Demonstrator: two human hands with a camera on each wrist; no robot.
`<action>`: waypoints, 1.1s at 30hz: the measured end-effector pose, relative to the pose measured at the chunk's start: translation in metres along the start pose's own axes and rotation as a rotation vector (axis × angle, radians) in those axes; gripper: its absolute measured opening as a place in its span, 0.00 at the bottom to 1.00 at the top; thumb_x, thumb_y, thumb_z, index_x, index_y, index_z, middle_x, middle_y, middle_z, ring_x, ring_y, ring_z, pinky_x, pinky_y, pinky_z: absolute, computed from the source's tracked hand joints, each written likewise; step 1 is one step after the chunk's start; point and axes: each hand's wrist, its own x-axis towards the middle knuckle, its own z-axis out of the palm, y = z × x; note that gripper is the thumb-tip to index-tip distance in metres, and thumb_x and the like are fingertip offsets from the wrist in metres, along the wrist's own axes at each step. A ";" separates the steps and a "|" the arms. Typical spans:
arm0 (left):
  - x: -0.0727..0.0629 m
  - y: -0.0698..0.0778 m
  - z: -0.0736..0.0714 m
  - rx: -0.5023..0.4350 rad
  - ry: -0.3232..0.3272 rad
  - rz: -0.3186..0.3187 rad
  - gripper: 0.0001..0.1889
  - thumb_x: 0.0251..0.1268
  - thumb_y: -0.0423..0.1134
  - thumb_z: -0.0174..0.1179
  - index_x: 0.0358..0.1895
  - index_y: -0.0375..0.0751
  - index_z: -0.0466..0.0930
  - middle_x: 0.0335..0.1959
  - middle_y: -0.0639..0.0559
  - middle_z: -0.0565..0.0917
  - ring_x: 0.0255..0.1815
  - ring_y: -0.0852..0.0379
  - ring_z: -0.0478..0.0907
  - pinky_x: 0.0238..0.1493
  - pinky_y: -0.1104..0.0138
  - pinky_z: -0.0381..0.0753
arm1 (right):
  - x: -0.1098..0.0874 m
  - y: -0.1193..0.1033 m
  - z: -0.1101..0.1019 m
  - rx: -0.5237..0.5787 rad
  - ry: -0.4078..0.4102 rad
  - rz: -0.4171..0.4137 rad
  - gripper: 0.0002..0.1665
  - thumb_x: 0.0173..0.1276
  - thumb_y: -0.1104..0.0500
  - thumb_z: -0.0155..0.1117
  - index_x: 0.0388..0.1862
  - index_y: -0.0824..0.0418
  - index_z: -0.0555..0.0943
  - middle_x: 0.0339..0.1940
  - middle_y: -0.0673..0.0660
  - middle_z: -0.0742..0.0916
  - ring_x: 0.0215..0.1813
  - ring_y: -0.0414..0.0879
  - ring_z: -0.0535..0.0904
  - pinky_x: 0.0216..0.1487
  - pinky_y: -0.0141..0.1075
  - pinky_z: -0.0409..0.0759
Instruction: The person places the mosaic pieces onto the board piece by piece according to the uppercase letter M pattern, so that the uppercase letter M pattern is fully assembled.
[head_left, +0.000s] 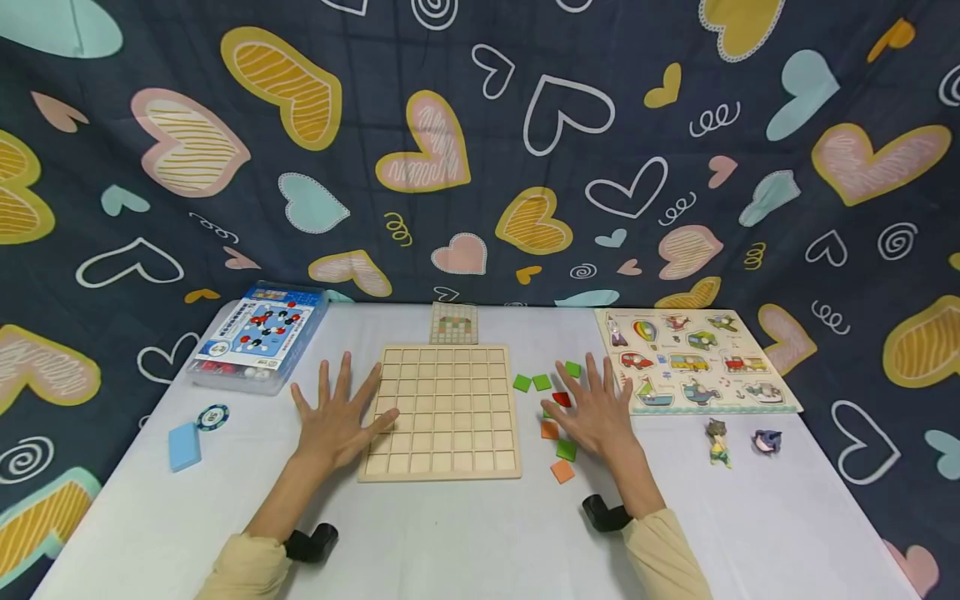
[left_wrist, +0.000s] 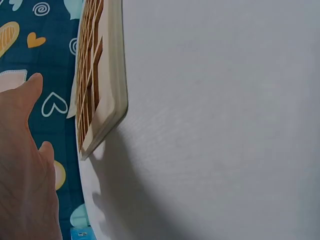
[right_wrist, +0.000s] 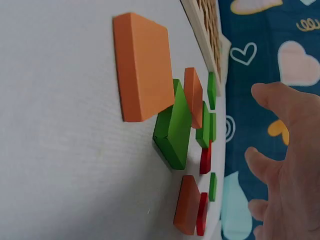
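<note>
A wooden grid board [head_left: 452, 414] lies on the white table, its squares bare. My left hand [head_left: 333, 427] is spread at its left edge, the thumb overlapping the grid in the head view; the left wrist view shows that hand [left_wrist: 25, 170] beside the board's corner [left_wrist: 112, 100], holding nothing. Over the loose coloured tiles to the right, my right hand [head_left: 600, 417] is spread with straight fingers and partly hides some. Green tiles [head_left: 566, 450], orange tiles [head_left: 562, 472] and a red piece [head_left: 561, 399] lie there. In the right wrist view, an orange tile [right_wrist: 150, 65] is closest to the camera.
A small pattern card [head_left: 454, 323] lies behind the board. Back left is a boxed molecule set [head_left: 258, 337], with a blue block [head_left: 184, 447] and a round chip [head_left: 213, 417] nearer. At right are a vehicle puzzle [head_left: 697, 362] and two small figures [head_left: 717, 443].
</note>
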 end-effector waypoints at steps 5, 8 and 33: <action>-0.007 0.002 0.001 0.001 0.002 0.029 0.44 0.62 0.71 0.46 0.76 0.51 0.52 0.77 0.35 0.40 0.74 0.28 0.32 0.59 0.25 0.25 | -0.004 0.001 -0.002 -0.015 0.023 -0.017 0.44 0.65 0.29 0.50 0.75 0.47 0.61 0.77 0.67 0.54 0.76 0.69 0.40 0.64 0.74 0.43; -0.014 0.003 0.001 -0.010 -0.001 0.043 0.43 0.61 0.70 0.47 0.75 0.51 0.53 0.77 0.34 0.41 0.74 0.28 0.33 0.59 0.25 0.26 | -0.007 0.002 -0.005 -0.012 0.043 -0.023 0.43 0.64 0.30 0.50 0.74 0.47 0.61 0.76 0.67 0.55 0.76 0.69 0.42 0.65 0.74 0.45; -0.063 -0.013 -0.010 -0.010 -0.015 0.228 0.41 0.51 0.66 0.63 0.68 0.51 0.68 0.72 0.41 0.62 0.73 0.30 0.49 0.62 0.27 0.41 | -0.052 0.001 -0.018 0.121 0.047 -0.171 0.39 0.67 0.36 0.56 0.73 0.47 0.64 0.75 0.66 0.60 0.75 0.67 0.47 0.67 0.69 0.50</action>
